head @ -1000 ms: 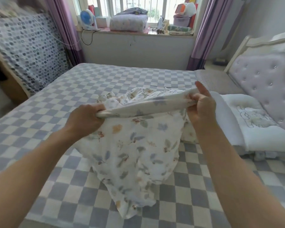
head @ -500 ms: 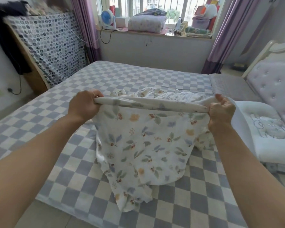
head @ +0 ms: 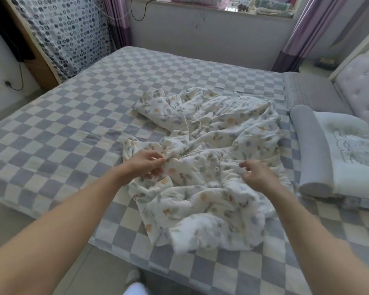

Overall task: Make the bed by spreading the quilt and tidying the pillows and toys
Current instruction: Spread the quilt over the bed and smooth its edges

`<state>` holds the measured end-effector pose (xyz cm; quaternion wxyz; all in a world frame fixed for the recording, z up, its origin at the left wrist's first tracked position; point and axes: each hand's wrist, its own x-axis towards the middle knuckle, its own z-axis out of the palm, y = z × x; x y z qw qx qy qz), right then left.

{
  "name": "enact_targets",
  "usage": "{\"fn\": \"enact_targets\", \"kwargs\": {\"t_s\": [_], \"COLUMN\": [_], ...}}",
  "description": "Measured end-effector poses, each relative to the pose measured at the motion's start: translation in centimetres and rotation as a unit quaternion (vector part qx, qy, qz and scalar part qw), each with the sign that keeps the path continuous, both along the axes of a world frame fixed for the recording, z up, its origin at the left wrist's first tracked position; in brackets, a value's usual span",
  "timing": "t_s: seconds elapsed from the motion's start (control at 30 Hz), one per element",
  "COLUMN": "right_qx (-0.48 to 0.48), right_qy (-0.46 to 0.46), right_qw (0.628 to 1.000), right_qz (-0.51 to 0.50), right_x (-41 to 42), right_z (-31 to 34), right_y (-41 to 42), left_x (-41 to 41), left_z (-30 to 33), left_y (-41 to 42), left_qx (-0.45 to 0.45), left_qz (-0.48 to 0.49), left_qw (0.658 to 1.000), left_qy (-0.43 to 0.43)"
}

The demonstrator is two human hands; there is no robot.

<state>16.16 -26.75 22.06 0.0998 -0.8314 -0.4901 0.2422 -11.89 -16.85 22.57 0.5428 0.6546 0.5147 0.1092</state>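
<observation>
The left hand (head: 146, 165) is pinching a fold of the crumpled white floral cotton quilt (head: 205, 167), fingers curling into the cloth. The right hand (head: 256, 174) is hovering just above it, fingers loosely bent, gripping nothing. The quilt is lying bunched on the grey-and-cream checkered bed sheet (head: 73, 133), beside a white embroidered pillow (head: 345, 154).

A single wide-angle camera sits on the person's head and looks forward and down across the bed (head: 77, 116) from its near side edge. Both forearms run in from 7 and 5 o'clock, close to the lens. The window sill (head: 211, 7) lies far off at 12 o'clock, the headboard (head: 362, 90) at 2 o'clock, straight lines bowing near the edges.
</observation>
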Motion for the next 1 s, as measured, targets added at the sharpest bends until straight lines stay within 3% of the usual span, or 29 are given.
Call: {"fn": "enact_targets", "kwargs": {"t_s": [0.2,0.43,0.67,0.8,0.87,1.0], "right_qx": [0.011,-0.019,-0.049,-0.047,-0.068,-0.132], "right_qy": [0.053,0.135,0.199,0.168,0.143,0.176], "right_qw": [0.997,0.990,0.972,0.965,0.959,0.927], "right_qz": [0.058,0.029,-0.114,-0.197,-0.235,-0.303], "right_x": [-6.2,-15.5,-21.5,-21.3,-20.5,-18.8], "right_z": [-3.7,-10.3,-17.7,-21.2,-23.0,-26.4], "right_y": [4.8,14.6,24.7,28.3,29.9,32.4], "left_x": [-4.4,-9.0,-10.4,-8.5,-7.7,-7.2], "left_z": [-6.5,-15.9,-24.4,-27.5,-28.9,-30.6], "left_y": [5.9,14.8,21.8,23.5,24.3,25.6], "left_qx": [-0.029,-0.131,-0.302,-0.399,-0.433,-0.462], "left_qz": [0.124,0.179,0.278,0.284,0.259,0.209], "left_qw": [0.991,0.974,0.910,0.866,0.860,0.860], "left_qy": [0.045,0.053,-0.062,-0.098,-0.075,-0.054]}}
